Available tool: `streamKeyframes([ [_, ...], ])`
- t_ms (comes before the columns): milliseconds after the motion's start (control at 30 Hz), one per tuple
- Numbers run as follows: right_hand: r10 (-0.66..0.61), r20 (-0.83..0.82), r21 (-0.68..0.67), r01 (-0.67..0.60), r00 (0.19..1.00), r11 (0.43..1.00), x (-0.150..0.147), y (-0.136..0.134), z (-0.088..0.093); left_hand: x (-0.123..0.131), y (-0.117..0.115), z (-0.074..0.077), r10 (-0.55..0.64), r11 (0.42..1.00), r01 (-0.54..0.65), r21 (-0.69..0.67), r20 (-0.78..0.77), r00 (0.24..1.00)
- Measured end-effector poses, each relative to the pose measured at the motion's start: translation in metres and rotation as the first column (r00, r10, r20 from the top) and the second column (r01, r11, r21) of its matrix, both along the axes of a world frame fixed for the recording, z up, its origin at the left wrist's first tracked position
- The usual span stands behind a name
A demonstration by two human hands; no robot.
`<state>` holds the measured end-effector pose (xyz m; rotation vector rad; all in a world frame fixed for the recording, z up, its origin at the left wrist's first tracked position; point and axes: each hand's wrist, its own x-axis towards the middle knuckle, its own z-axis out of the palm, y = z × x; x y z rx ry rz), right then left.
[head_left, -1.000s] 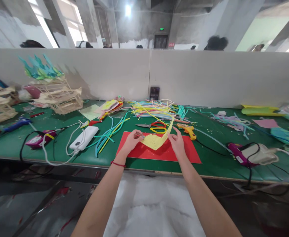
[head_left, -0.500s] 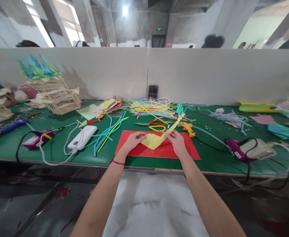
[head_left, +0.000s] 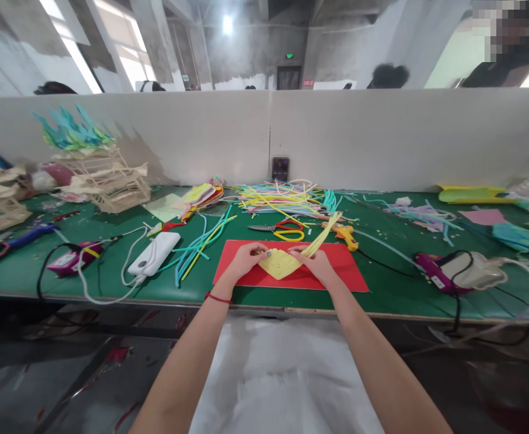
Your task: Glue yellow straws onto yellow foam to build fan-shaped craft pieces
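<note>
A yellow woven-looking piece (head_left: 279, 265), pointed at its lower end, is held over a red board (head_left: 346, 276). Long yellow strips (head_left: 325, 234) run from its right side up and away from me. My left hand (head_left: 247, 259) pinches the piece's left edge, with a red cord around that wrist. On the opposite edge, my right hand (head_left: 315, 263) has its fingers closed where the strips leave the piece. Just beyond the board lie scissors (head_left: 287, 230) with red and yellow handles, and a yellow glue gun (head_left: 346, 235).
A pile of coloured strips (head_left: 278, 199) lies at the back. Left are loose strips (head_left: 205, 244), a white power bank (head_left: 155, 254) with cables, and a stick-built model (head_left: 120, 184). A purple device (head_left: 431, 271) sits right. A partition (head_left: 382, 138) closes the far side.
My right hand has turned and moved slightly left, bringing the piece's right side inward. The strips now fan more upright. The view has shifted a little, and a person shows more at upper right.
</note>
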<state>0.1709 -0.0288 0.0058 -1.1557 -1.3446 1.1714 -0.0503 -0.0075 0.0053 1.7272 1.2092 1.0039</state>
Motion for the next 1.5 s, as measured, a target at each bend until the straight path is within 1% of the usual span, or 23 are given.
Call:
streamKeyframes([
  [100, 0.008, 0.049, 0.0, -0.008, 0.999, 1.0, 0.0, -0.001, -0.003, 0.0, -0.002, 0.001, 0.016, 1.0, -0.016, -0.007, 0.001, 1.0],
  [167, -0.009, 0.056, 0.004, 0.009, 0.998, 1.0, 0.001, 0.0, -0.005, 0.0, -0.003, 0.002, 0.022, 1.0, -0.022, -0.005, 0.023, 1.0],
  [267, -0.096, -0.019, -0.028, 0.095, 0.995, 0.995, 0.005, 0.005, -0.009, 0.0, -0.005, 0.003, 0.058, 0.998, -0.061, 0.013, 0.137, 0.989],
  [333, -0.173, -0.089, -0.04, 0.17, 0.981, 0.985, 0.007, 0.009, -0.011, 0.0, -0.004, 0.002, 0.083, 0.996, -0.084, -0.008, 0.228, 0.97],
  [433, -0.236, -0.152, -0.024, 0.236, 0.96, 0.972, 0.008, 0.013, -0.013, 0.0, -0.001, -0.002, 0.058, 0.996, -0.035, -0.084, 0.29, 0.955],
  [533, -0.263, -0.18, -0.005, 0.266, 0.948, 0.964, 0.008, 0.013, -0.014, 0.001, 0.002, -0.005, -0.003, 0.992, 0.039, -0.119, 0.285, 0.959],
  [633, -0.266, -0.174, 0.018, 0.273, 0.948, 0.962, 0.007, 0.012, -0.014, 0.001, 0.002, -0.006, -0.048, 0.991, 0.078, -0.112, 0.249, 0.967],
  [800, -0.237, -0.095, 0.053, 0.243, 0.967, 0.969, 0.005, 0.012, -0.013, 0.001, -0.002, -0.002, -0.071, 0.993, 0.084, -0.082, 0.147, 0.987],
  [1000, -0.248, -0.064, 0.039, 0.251, 0.967, 0.967, 0.005, 0.011, -0.011, 0.004, -0.004, 0.002, -0.112, 0.99, 0.125, -0.064, 0.178, 0.978],
  [1067, -0.223, -0.035, 0.042, 0.224, 0.974, 0.974, 0.005, 0.01, -0.011, 0.004, -0.005, 0.002, -0.086, 0.993, 0.098, -0.069, 0.163, 0.983],
  [1200, -0.179, 0.023, 0.064, 0.178, 0.983, 0.982, 0.006, 0.009, -0.011, 0.002, -0.004, 0.002, 0.051, 0.994, -0.049, -0.098, 0.016, 0.999],
  [1267, -0.184, 0.032, 0.067, 0.181, 0.982, 0.981, 0.006, 0.009, -0.012, 0.001, -0.003, 0.001, 0.085, 0.991, -0.087, -0.103, -0.024, 0.996],
  [1367, -0.194, 0.034, 0.052, 0.192, 0.98, 0.98, 0.006, 0.01, -0.012, 0.001, -0.001, 0.0, 0.097, 0.989, -0.096, -0.116, 0.0, 0.995],
  [1500, -0.187, 0.025, 0.034, 0.186, 0.982, 0.982, 0.007, 0.011, -0.014, 0.001, 0.0, 0.002, 0.083, 0.995, -0.076, -0.065, 0.112, 0.99],
])
